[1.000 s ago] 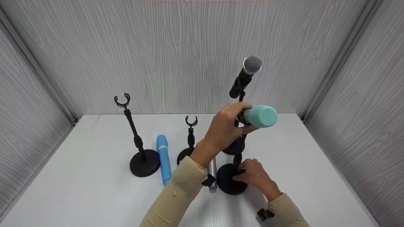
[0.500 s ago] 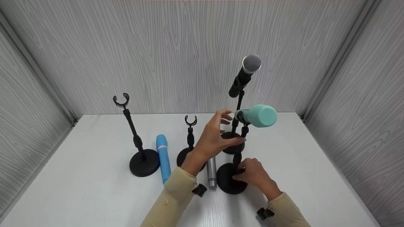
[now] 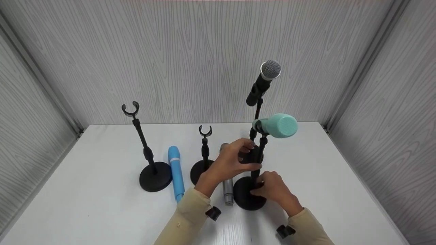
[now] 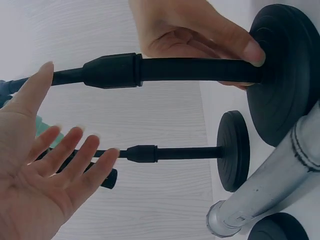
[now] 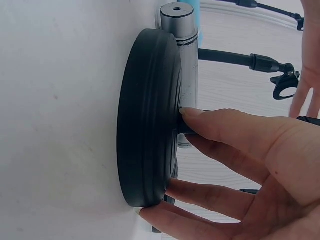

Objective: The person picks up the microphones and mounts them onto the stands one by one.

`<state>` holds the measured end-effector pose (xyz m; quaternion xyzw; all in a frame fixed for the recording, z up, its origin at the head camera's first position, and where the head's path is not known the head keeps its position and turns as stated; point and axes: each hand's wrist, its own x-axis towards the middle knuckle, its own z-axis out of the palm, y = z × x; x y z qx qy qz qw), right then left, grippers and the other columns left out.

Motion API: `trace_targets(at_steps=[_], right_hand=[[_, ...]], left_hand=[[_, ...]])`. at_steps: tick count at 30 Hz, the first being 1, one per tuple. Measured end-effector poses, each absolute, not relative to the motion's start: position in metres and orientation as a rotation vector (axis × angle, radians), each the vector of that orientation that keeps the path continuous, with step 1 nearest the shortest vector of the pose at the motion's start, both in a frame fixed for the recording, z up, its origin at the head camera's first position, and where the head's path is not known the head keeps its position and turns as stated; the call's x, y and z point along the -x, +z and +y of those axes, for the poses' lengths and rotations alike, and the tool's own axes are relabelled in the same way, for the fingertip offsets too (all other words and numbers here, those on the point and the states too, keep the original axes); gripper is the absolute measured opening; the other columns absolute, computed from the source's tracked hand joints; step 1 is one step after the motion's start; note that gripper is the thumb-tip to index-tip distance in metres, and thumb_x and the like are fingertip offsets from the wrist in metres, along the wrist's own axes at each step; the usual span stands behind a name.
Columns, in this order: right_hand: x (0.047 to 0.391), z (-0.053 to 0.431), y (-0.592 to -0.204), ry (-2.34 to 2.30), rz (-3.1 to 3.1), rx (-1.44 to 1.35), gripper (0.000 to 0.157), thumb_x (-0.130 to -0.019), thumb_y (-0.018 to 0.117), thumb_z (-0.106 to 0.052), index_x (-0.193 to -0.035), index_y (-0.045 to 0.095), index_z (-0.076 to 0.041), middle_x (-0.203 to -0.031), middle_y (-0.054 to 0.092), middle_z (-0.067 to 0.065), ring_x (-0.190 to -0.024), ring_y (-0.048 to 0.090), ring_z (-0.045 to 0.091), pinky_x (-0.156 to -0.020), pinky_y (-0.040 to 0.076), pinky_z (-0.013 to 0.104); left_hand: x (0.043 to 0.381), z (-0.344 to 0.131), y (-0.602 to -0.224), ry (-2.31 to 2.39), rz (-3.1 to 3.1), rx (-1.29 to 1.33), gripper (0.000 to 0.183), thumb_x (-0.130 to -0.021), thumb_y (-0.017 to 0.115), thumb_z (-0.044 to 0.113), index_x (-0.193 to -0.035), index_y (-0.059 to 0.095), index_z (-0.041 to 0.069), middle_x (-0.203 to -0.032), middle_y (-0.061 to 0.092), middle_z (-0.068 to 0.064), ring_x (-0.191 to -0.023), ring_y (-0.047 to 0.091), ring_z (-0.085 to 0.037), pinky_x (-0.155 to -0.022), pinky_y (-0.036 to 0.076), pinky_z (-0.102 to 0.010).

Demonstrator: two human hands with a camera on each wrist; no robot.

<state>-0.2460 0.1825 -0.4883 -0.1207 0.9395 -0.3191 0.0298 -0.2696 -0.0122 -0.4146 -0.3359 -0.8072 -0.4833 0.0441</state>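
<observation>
A mint-green microphone (image 3: 281, 126) lies tilted in the clip at the top of a black microphone stand (image 3: 243, 197). Low on this stand, my right hand (image 3: 275, 190) pinches the pole between thumb and index finger; in the right wrist view its lower fingers (image 5: 210, 200) touch the round base. My left hand (image 3: 226, 165) is beside the pole with fingers apart, gripping nothing. In the left wrist view its thumb overlaps the upper pole. A silver microphone (image 3: 228, 194) lies left of the base, partly hidden by the left hand.
Behind stands another stand holding a black microphone with a silver mesh head (image 3: 270, 70). To the left are a short stand (image 3: 205, 146) and a taller stand (image 3: 155, 178) with bare clips. A blue microphone (image 3: 176, 172) lies between them. Grey wood-grain panels (image 3: 170, 61) surround the white table (image 3: 102, 211).
My left hand has let go of the mint-green microphone, which stays in the clip, and has moved down beside the pole. The right hand has kept its hold at the base.
</observation>
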Motion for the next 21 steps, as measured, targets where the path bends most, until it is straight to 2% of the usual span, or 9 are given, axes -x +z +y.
trace_targets(at_steps=[4,7,11,14,17,21], right_hand=[[0.246,0.183,-0.489,-0.969,2.913,0.378,0.017,-0.073,0.091,-0.011,-0.072,0.076,-0.004,-0.064,0.072,0.003,-0.059,0.053,0.009,-0.053,0.045,0.025],[0.246,0.182,-0.489,-0.962,2.928,0.376,0.017,-0.073,0.091,-0.011,-0.077,0.077,-0.002,-0.069,0.075,0.005,-0.062,0.058,0.01,-0.056,0.049,0.027],[0.245,0.182,-0.49,-0.973,2.928,0.386,0.016,-0.072,0.09,-0.008,-0.08,0.078,-0.001,-0.074,0.077,0.006,-0.067,0.065,0.013,-0.059,0.054,0.03],[0.245,0.182,-0.491,-0.975,2.931,0.389,0.015,-0.073,0.09,-0.007,-0.079,0.078,-0.001,-0.074,0.077,0.006,-0.068,0.068,0.014,-0.059,0.056,0.031],[0.245,0.181,-0.491,-0.974,2.937,0.389,0.015,-0.072,0.09,-0.007,-0.08,0.079,-0.001,-0.075,0.077,0.006,-0.069,0.069,0.015,-0.06,0.057,0.032],[0.245,0.182,-0.491,-0.99,2.93,0.389,0.013,-0.073,0.089,-0.007,-0.078,0.078,-0.002,-0.074,0.077,0.006,-0.067,0.068,0.014,-0.059,0.056,0.031]], left_hand=[[0.269,-0.011,-0.422,-1.573,-2.555,1.101,0.049,-0.086,0.084,0.022,-0.129,0.064,0.01,-0.127,0.068,-0.007,-0.118,0.067,-0.023,-0.102,0.056,-0.038],[0.27,-0.01,-0.426,-1.61,-2.584,1.197,0.039,-0.09,0.078,0.016,-0.126,0.067,0.007,-0.125,0.071,-0.008,-0.119,0.069,-0.023,-0.105,0.055,-0.043],[0.27,-0.007,-0.431,-1.641,-2.579,1.276,0.027,-0.094,0.068,0.001,-0.12,0.072,0.002,-0.121,0.075,-0.011,-0.117,0.071,-0.022,-0.103,0.055,-0.031],[0.271,-0.004,-0.433,-1.623,-2.561,1.258,0.023,-0.092,0.066,-0.006,-0.112,0.075,0.0,-0.113,0.078,-0.013,-0.108,0.074,-0.019,-0.095,0.055,-0.021],[0.271,-0.002,-0.434,-1.608,-2.547,1.212,0.021,-0.089,0.067,-0.008,-0.106,0.077,0.0,-0.105,0.079,-0.013,-0.098,0.074,-0.014,-0.088,0.056,-0.019],[0.27,0.0,-0.433,-1.583,-2.536,1.178,0.02,-0.087,0.069,-0.009,-0.103,0.078,0.0,-0.1,0.08,-0.012,-0.093,0.074,-0.011,-0.086,0.056,-0.019]])
